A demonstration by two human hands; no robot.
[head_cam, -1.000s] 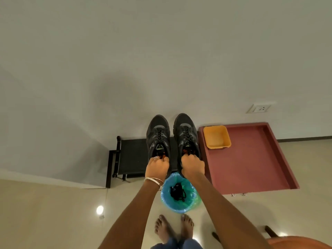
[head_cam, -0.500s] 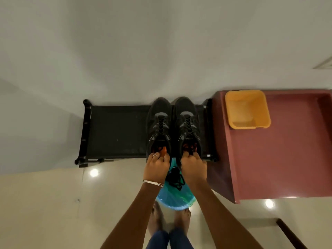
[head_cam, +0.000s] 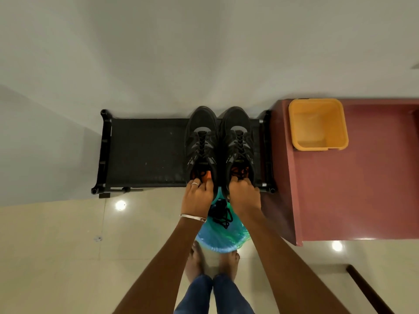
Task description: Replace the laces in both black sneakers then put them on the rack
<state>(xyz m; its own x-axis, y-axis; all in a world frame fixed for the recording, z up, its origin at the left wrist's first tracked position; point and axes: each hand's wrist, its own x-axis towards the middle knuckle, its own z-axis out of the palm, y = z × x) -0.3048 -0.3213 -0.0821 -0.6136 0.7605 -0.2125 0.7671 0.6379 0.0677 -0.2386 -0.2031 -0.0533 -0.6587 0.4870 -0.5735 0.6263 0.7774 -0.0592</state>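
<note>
From the head camera, two black sneakers sit side by side on the right end of the black rack (head_cam: 145,152), toes toward the wall. The left hand (head_cam: 196,198) grasps the heel of the left sneaker (head_cam: 200,143), fingers curled over its collar; the right hand (head_cam: 243,196) grips the heel of the right sneaker (head_cam: 238,141) likewise. Just right of the rack stands a red tabletop (head_cam: 353,189) bearing a yellow bin (head_cam: 317,124). In front of the rack, below the hands, a blue-lined wastebasket (head_cam: 223,240) holds black laces (head_cam: 221,213)
</note>
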